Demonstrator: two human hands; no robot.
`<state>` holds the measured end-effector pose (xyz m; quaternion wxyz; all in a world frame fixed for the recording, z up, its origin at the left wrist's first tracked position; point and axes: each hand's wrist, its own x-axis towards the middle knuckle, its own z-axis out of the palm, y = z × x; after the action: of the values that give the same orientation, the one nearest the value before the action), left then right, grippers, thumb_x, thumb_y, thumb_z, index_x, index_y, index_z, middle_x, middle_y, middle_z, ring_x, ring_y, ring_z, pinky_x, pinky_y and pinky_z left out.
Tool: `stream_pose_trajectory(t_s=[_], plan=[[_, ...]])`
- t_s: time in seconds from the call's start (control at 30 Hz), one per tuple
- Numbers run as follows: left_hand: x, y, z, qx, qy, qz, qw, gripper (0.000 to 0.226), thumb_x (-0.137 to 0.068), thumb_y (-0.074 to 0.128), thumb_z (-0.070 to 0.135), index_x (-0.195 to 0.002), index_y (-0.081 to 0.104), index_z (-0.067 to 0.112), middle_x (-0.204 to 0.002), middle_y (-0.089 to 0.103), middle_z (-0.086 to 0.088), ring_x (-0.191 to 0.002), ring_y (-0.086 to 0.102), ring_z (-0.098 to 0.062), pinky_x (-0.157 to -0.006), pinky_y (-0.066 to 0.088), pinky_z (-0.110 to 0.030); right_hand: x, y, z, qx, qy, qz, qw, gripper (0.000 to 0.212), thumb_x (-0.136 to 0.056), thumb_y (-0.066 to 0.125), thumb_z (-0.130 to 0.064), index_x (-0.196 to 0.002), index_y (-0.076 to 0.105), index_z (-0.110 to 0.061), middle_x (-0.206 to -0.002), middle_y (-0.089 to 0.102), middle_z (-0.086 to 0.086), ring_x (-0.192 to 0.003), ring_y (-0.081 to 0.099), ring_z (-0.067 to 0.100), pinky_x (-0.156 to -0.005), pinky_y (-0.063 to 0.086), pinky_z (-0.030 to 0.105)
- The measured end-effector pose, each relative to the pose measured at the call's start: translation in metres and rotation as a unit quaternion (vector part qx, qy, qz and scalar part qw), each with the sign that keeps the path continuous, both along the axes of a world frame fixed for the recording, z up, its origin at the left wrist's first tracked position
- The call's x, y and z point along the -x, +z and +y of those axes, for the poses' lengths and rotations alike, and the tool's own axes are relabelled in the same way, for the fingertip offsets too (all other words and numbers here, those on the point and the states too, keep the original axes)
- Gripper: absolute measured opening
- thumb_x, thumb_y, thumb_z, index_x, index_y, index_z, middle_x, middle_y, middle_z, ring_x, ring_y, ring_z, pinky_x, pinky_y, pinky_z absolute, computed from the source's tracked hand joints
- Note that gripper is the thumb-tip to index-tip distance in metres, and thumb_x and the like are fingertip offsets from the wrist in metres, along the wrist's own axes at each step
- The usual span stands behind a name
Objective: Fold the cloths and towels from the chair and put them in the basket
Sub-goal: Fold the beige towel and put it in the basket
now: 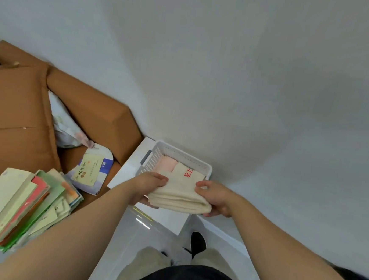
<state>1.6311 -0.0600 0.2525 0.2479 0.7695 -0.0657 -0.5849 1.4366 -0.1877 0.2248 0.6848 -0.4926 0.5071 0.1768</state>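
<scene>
At eight o'clock in the view a stack of coloured cards (19, 206) is lying low, and at nine o'clock the brown chair (15, 115) is holding a pale cloth (69, 128) bunched in its corner, so folding work is waiting there. Toward six o'clock the left hand (147, 185) is gripping the left end of a folded cream towel (181, 195), thumb on top and fingers underneath. The towel is hanging across the near rim of the white basket (155, 157), its red-lettered far part reaching in at three o'clock of the pink cloth (167, 164) lying inside. The right hand (214, 197) is pinching the towel's right end. The basket is sitting on a white stand (168, 218). The risk, as I judge it: one hand letting go early could be letting the stacked layers splay, or the thick fold could be snagging on the rim and riding up over the pink cloth
</scene>
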Motion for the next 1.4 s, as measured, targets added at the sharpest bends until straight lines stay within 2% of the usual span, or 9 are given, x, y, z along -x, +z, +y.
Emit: stream_pose_trajectory(t_s=[0.27,0.4,0.47,0.6,0.73,1.03,1.17,1.23,1.4], plan=[[-0.11,-0.098,-0.039,-0.04,-0.154,0.052,0.986,0.038,-0.095,0.061,0.013,-0.129,0.063,0.028,-0.133,0.047,-0.004,-0.108,0.058,-0.03,-0.073,0.062,-0.04,-0.073,-0.061,-0.011,-0.124,-0.123,0.061,0.983,0.061,-0.092,0.061,0.005,-0.14,0.048,-0.031,-0.119,0.061,0.011,-0.094,0.065,0.029,-0.067,0.058,0.039],[-0.131,-0.163,-0.06,-0.003,-0.26,0.046,0.965,0.062,-0.087,0.06,0.004,-0.138,0.053,0.04,-0.132,0.042,-0.005,-0.1,0.055,-0.026,-0.075,0.058,-0.037,-0.11,-0.107,-0.012,-0.025,-0.086,0.131,0.987,0.075,-0.094,0.056,0.006,-0.149,0.036,-0.042,-0.137,0.046,0.012,-0.111,0.056,0.034,-0.069,0.061,0.043],[-0.132,-0.194,-0.066,0.041,-0.306,0.011,0.951,0.07,-0.086,0.061,0.004,-0.142,0.047,0.043,-0.13,0.047,-0.008,-0.091,0.059,-0.024,-0.073,0.056,-0.036,-0.125,-0.131,-0.013,0.046,-0.003,0.171,0.984,0.072,-0.098,0.047,-0.003,-0.155,0.021,-0.039,-0.147,0.037,0.012,-0.124,0.047,0.036,-0.09,0.056,0.043],[-0.127,-0.251,-0.076,0.115,-0.394,-0.068,0.909,0.073,-0.091,0.058,0.009,-0.152,0.031,0.039,-0.147,0.035,-0.004,-0.123,0.05,-0.025,-0.092,0.042,-0.023,-0.139,-0.179,-0.014,0.155,0.102,0.275,0.943,0.078,-0.095,0.043,-0.017,-0.159,0.002,-0.035,-0.161,0.012,0.022,-0.145,0.027,0.038,-0.117,0.031,0.04],[-0.119,-0.287,-0.071,0.121,-0.425,-0.085,0.893,0.073,-0.094,0.055,0.013,-0.155,0.023,0.038,-0.156,0.022,0.0,-0.131,0.043,-0.024,-0.098,0.034,-0.02,-0.148,-0.21,0.001,0.155,0.126,0.325,0.925,0.081,-0.096,0.047,-0.023,-0.158,-0.004,-0.034,-0.16,-0.006,0.019,-0.137,0.037,0.043,-0.113,0.036,0.046],[-0.109,-0.316,-0.065,0.129,-0.461,-0.11,0.871,0.078,-0.094,0.06,0.018,-0.156,0.016,0.04,-0.161,0.009,-0.003,-0.133,0.045,-0.024,-0.1,0.036,-0.022,-0.161,-0.238,0.015,0.197,0.181,0.402,0.876,0.087,-0.093,0.049,-0.013,-0.158,-0.007,-0.024,-0.159,0.002,0.027,-0.134,0.043,0.043,-0.096,0.048,0.051],[-0.107,-0.304,-0.067,0.12,-0.544,-0.218,0.802,0.081,-0.091,0.064,0.026,-0.154,0.015,0.034,-0.151,0.014,-0.009,-0.111,0.055,-0.031,-0.085,0.052,-0.039,-0.166,-0.236,0.017,0.283,0.315,0.45,0.786,0.079,-0.087,0.055,-0.02,-0.153,0.015,-0.003,-0.145,0.023,0.024,-0.125,0.043,0.035,-0.084,0.047,0.039],[-0.107,-0.301,-0.065,0.14,-0.581,-0.307,0.741,0.085,-0.087,0.068,0.025,-0.153,0.014,0.027,-0.154,0.005,-0.013,-0.115,0.047,-0.032,-0.083,0.05,-0.043,-0.168,-0.24,0.015,0.32,0.414,0.465,0.714,0.075,-0.087,0.049,-0.026,-0.151,0.021,0.002,-0.145,0.022,0.026,-0.126,0.037,0.037,-0.097,0.041,0.039],[-0.106,-0.31,-0.069,0.193,-0.669,-0.414,0.587,0.094,-0.086,0.068,0.028,-0.156,0.008,0.012,-0.163,-0.014,-0.015,-0.147,0.0,-0.04,-0.117,0.017,-0.054,-0.16,-0.254,0.009,0.29,0.505,0.48,0.656,0.08,-0.097,0.045,-0.031,-0.155,0.002,0.003,-0.16,-0.009,0.033,-0.148,-0.001,0.05,-0.117,0.015,0.06]])
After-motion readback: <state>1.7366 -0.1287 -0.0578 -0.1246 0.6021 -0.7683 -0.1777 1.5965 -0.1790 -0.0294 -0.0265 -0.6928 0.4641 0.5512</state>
